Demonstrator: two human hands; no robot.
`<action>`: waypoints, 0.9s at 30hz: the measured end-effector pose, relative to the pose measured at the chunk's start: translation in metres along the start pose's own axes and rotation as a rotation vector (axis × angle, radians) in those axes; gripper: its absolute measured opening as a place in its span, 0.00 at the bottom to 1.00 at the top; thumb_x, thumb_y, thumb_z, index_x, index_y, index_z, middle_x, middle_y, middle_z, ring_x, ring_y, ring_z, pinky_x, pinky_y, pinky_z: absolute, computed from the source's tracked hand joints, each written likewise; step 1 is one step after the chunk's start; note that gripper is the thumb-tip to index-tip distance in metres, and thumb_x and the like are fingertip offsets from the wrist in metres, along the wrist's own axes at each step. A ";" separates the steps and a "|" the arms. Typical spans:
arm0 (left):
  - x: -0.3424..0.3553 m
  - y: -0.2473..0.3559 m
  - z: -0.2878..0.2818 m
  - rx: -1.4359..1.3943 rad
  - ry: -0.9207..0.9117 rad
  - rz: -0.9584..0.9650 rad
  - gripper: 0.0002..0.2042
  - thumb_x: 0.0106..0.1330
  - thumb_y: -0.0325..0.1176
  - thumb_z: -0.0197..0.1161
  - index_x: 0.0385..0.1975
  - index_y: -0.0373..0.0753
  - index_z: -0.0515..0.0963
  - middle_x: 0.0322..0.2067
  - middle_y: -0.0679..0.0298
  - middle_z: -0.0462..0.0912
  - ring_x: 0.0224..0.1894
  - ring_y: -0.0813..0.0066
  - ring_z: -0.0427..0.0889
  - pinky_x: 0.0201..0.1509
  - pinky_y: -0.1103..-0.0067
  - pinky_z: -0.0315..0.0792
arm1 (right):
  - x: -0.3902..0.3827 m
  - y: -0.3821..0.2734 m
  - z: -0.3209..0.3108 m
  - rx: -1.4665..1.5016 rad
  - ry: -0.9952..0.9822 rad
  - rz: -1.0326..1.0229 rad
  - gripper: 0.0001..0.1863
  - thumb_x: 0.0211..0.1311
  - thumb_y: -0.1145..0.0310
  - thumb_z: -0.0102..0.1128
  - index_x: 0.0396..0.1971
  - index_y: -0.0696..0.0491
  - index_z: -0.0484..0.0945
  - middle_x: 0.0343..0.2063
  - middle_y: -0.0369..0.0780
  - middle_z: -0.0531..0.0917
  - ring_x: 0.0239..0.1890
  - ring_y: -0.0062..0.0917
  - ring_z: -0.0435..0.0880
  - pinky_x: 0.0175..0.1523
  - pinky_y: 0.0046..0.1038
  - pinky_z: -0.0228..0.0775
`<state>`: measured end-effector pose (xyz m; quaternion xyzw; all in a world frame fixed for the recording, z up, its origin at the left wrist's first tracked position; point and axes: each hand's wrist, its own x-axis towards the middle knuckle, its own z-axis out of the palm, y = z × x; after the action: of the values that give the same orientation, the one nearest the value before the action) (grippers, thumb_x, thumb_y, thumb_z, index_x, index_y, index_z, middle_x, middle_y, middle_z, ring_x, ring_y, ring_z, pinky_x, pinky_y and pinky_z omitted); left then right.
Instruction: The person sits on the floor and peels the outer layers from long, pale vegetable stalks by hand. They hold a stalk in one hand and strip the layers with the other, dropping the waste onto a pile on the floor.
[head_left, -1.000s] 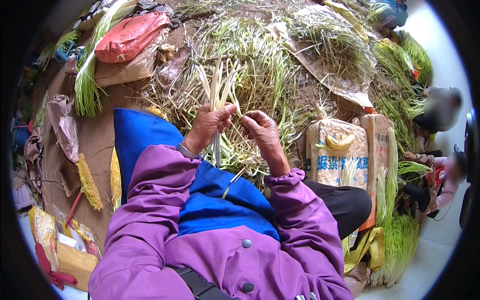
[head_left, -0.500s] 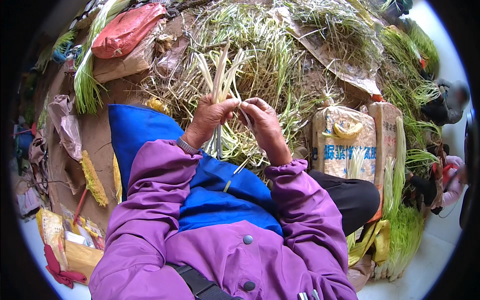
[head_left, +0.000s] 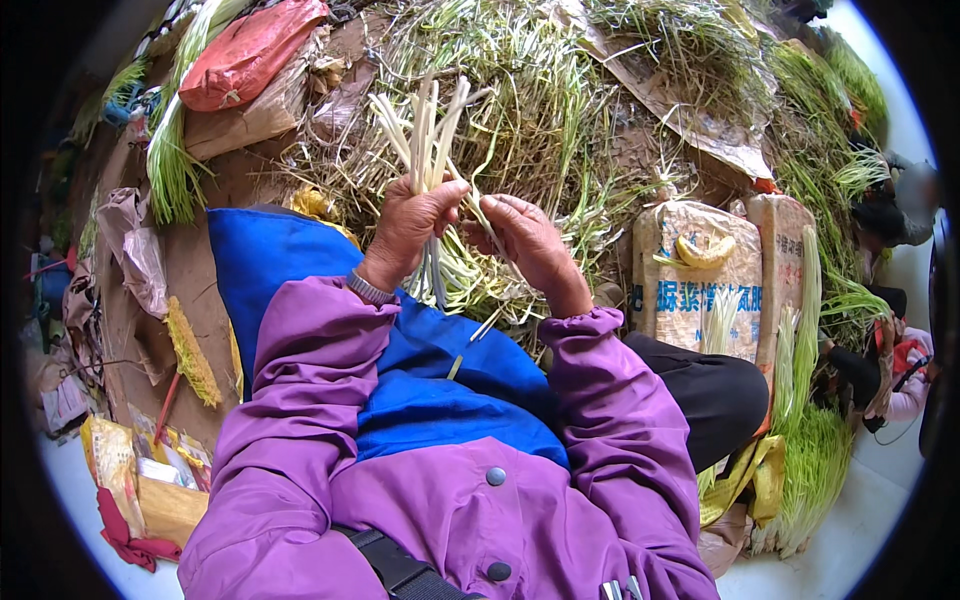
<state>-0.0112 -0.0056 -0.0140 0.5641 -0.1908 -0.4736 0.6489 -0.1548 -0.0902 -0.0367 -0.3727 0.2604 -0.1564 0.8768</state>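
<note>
Several pale stalks (head_left: 424, 140) stand in a loose fan from the left hand (head_left: 408, 222), whose fingers are closed around them, thumb pressed across the front, the lower ends poking out below the fist. Just beside it, the right hand (head_left: 532, 245) has thumb and fingers drawn close together on a thin strand (head_left: 474, 205) next to the bunch; exactly which fingertips touch it is hard to tell. A grey band (head_left: 371, 288) circles the left wrist, and purple sleeves (head_left: 625, 400) gather at both cuffs. Under the hands, a blue cloth (head_left: 290, 275) covers the lap, with a few bits of stalk lying on it, and a dark-trousered knee (head_left: 705, 400) juts out to the right. Beyond the hands spreads a heap of cut stalks and straw (head_left: 510, 110). To the right stands a pale sack (head_left: 665, 265) with blue print, a curled yellow thing (head_left: 704, 252) on its front, and beside it a second sack (head_left: 790, 262). Farther off at the left, a red bag (head_left: 245, 60) rests on a brown block (head_left: 240, 130), next to long green stalks (head_left: 175, 165). Near the right rim, a person in pink (head_left: 908, 395) sits well apart.
</note>
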 end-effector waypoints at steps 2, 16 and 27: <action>-0.001 0.002 0.001 0.046 -0.044 -0.026 0.03 0.59 0.29 0.62 0.29 0.38 0.77 0.16 0.73 0.74 0.15 0.90 0.69 0.17 0.91 0.61 | 0.005 0.004 -0.002 0.057 -0.045 -0.040 0.12 0.64 0.62 0.54 0.36 0.57 0.75 0.26 0.37 0.80 0.24 0.18 0.76 0.29 0.19 0.66; -0.003 0.003 -0.004 -0.034 -0.037 0.001 0.04 0.59 0.30 0.63 0.29 0.39 0.77 0.18 0.73 0.75 0.15 0.88 0.71 0.17 0.90 0.63 | -0.001 -0.002 0.000 0.084 0.055 -0.036 0.10 0.63 0.65 0.52 0.38 0.56 0.71 0.27 0.37 0.77 0.26 0.21 0.77 0.32 0.23 0.71; -0.009 0.009 -0.009 -0.044 -0.128 0.020 0.04 0.60 0.32 0.61 0.27 0.39 0.77 0.15 0.73 0.74 0.15 0.88 0.70 0.17 0.90 0.61 | -0.009 -0.001 0.013 0.198 -0.100 0.109 0.07 0.64 0.67 0.52 0.38 0.53 0.73 0.29 0.35 0.78 0.29 0.21 0.77 0.35 0.26 0.72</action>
<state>-0.0046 0.0060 -0.0060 0.5165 -0.2269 -0.5062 0.6523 -0.1548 -0.0794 -0.0260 -0.2772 0.2192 -0.1146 0.9284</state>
